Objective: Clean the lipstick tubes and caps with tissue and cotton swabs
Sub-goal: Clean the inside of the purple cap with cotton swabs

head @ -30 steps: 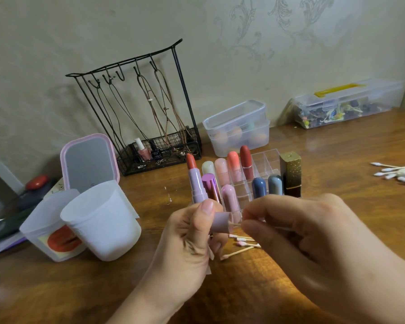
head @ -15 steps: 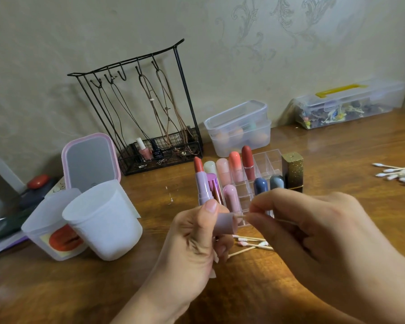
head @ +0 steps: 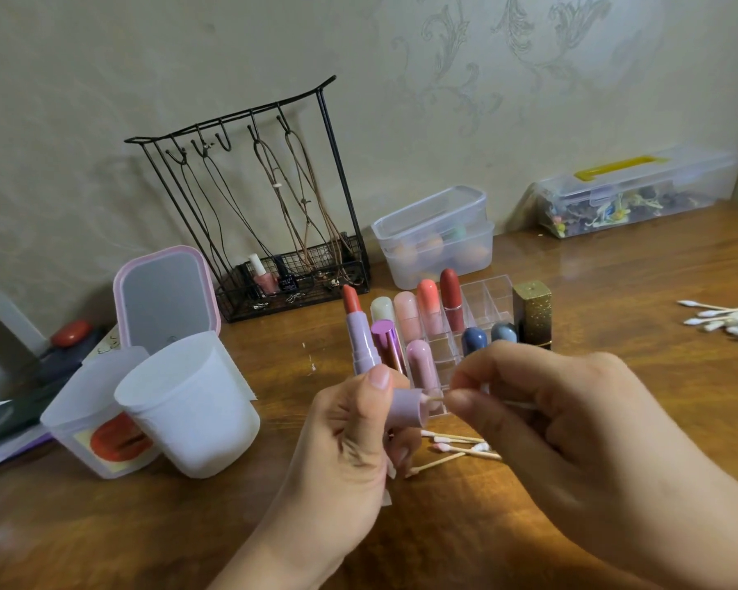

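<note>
The left hand (head: 350, 440) has its grip clamped on a lilac cap (head: 407, 405) and an open lipstick (head: 361, 334). At three o'clock, the right hand (head: 571, 423) pinches a cotton swab (head: 518, 404) poked into the cap's mouth, above the worktop (head: 529, 547).

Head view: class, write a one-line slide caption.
Left hand holds lilac lipstick and cap; right hand works a cotton swab inside it.
</note>
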Demonstrator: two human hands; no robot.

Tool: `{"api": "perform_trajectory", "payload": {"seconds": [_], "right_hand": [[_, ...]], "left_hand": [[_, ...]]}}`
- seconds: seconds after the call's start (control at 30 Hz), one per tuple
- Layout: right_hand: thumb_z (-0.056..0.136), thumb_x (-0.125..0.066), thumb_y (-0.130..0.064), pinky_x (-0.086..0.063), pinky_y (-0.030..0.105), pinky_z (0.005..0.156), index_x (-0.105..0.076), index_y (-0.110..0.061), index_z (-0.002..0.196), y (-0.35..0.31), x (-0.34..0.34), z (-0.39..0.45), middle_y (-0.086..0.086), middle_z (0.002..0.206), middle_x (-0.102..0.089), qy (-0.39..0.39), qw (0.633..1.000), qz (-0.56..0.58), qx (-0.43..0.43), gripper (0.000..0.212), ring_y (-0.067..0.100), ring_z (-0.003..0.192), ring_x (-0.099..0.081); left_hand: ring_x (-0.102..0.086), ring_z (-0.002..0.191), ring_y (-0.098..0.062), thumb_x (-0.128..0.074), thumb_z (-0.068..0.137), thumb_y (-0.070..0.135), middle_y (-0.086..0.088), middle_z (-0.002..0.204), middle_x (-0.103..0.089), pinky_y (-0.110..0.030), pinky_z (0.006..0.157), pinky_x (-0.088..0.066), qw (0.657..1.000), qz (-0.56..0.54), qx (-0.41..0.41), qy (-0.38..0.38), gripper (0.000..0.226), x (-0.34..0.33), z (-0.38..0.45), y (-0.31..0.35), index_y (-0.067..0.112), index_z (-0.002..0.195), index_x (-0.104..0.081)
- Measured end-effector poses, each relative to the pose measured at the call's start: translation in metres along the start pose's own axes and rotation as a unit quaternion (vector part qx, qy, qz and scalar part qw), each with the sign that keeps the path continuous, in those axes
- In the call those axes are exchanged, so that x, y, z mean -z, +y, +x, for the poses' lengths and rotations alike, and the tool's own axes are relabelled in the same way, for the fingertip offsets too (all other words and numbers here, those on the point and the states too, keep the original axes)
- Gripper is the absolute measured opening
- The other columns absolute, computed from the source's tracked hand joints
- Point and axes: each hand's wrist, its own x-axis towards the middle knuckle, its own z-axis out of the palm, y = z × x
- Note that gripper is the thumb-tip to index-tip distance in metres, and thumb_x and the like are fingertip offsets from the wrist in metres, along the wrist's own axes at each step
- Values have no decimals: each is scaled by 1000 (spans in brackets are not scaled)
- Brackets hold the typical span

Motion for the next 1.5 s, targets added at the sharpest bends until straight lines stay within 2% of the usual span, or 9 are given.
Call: {"api": "perform_trajectory", "payload": {"seconds": [0.2, 0.33, 0.53, 0.7, 0.8, 1.0, 1.17, 1.33, 1.5], "right_hand": [[85, -54, -49, -39, 16, 41, -61, -35, 83, 0, -4, -2, -16, 49, -49, -45, 996, -62, -41, 15, 4, 49, -50], [89, -61, -40, -35, 7, 46, -61, -37, 75, -4, -2, 2, -25, 51, -50, -59, 998, -1, -21, 15, -1, 49, -51], [87, -48, -60, -39, 20, 41, -56, -42, 70, -3, -7, -1, -13, 53, -53, -36, 996, -43, -65, 26, 10, 52, -54], [95, -56, -34, -36, 8, 52, -55, -40, 62, -11, -2, 3, -19, 56, -55, -114, 991, 45, -53, 34, 2, 56, -55], [96, -50, -38, -38, 11, 52, -58, -36, 71, -12, 2, 4, -19, 60, -56, -92, 994, 48, -45, 26, 5, 60, -55], [96, -40, -41, -33, 8, 46, -58, -31, 83, -4, 4, 3, -19, 55, -44, -43, 996, -81, -10, 24, 1, 52, -47], [95, -46, -37, -36, 16, 46, -53, -30, 79, -4, -1, 0, -14, 56, -46, -141, 986, -84, 21, 19, 6, 48, -46], [93, -54, -34, -34, 9, 45, -64, -31, 84, 3, -3, 2, -21, 54, -48, -76, 995, -63, -11, 14, 2, 50, -51], [91, -47, -38, -45, 22, 49, -58, -34, 78, -3, -7, 0, -15, 57, -52, -152, 987, -54, -1, 18, 7, 52, -54]], "left_hand": [[-52, 43, -2, -41, 61, 59, 5, 48, -57, -17, 41, -40, 1000, 8, 20, 14, 33, -1, 2, -1, 42, 55, -69], [-53, 50, -9, -39, 73, 66, -1, 55, -55, -19, 43, -40, 998, 47, -18, -36, 53, -1, 3, -7, 22, 68, -68], [-47, 39, 0, -38, 60, 62, 6, 45, -51, -15, 40, -38, 1000, 28, 4, -3, 40, -1, 1, -3, 38, 59, -70], [-44, 40, -2, -37, 69, 58, 2, 44, -48, -14, 39, -36, 999, 17, -31, -14, 44, -3, 1, -2, 30, 57, -68], [-46, 39, -2, -33, 66, 59, 5, 44, -51, -14, 38, -35, 999, 32, -20, 1, 39, -2, 0, 1, 42, 55, -67], [-45, 36, -1, -38, 66, 53, 0, 39, -49, -15, 38, -36, 1000, -5, -24, 13, 36, -2, 0, 5, 41, 48, -66], [-54, 47, -2, -38, 72, 68, 2, 53, -55, -14, 42, -42, 999, 8, -41, -6, 50, 5, 6, -5, 30, 59, -68], [-50, 47, 4, -32, 70, 59, 12, 47, -51, -10, 43, -39, 996, 65, -57, -34, 45, 4, 4, -6, 34, 64, -70], [-51, 48, 2, -34, 78, 56, 7, 52, -53, -10, 43, -38, 993, 80, -76, -40, 45, 6, 6, -11, 32, 64, -70]]}}
